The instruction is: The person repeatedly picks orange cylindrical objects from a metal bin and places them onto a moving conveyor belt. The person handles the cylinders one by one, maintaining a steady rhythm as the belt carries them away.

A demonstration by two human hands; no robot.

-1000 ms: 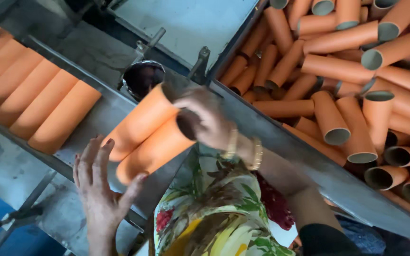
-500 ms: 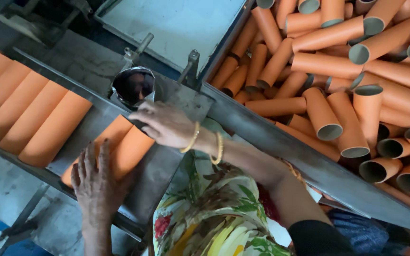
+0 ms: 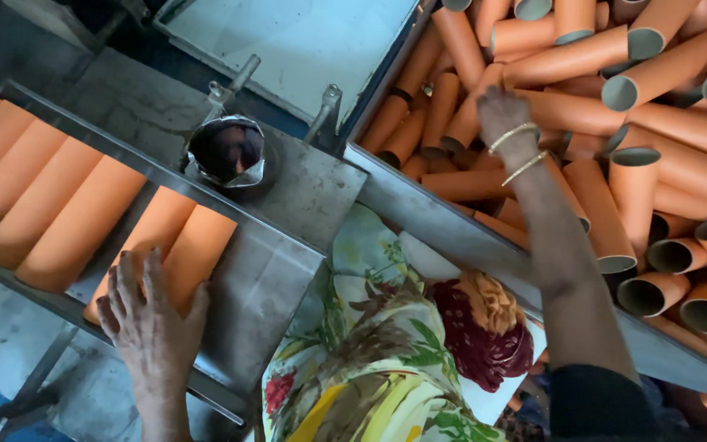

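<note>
Resting flat, fingers spread, left hand [image 3: 153, 323] covers the near ends of two orange tubes [image 3: 177, 250] in the metal chute [image 3: 272, 270]. Right hand [image 3: 502, 115] reaches among piled tubes [image 3: 664, 172]; grip unclear

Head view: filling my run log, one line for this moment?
left hand: on orange tubes in tray | right hand: in tube bin

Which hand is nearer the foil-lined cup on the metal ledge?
Left. The left hand rests on orange tubes just below the cup; the right hand reaches into the tube bin, farther away.
</note>
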